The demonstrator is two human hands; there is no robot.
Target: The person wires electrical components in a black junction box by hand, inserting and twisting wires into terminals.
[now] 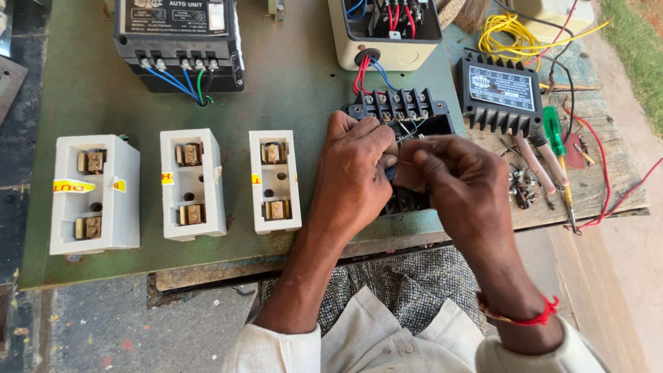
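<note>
My left hand and my right hand meet over a black terminal block on the green board. Both pinch a thin bare wire between fingertips, just in front of the block's row of screws. Red and blue leads run from a cream switch box into the block. My hands hide the lower part of the black unit. A red thread band circles my right wrist.
Three white fuse carriers lie in a row at left. A black control unit stands at the back. Right: a finned black module, green-handled screwdriver, loose screws, yellow wire coil.
</note>
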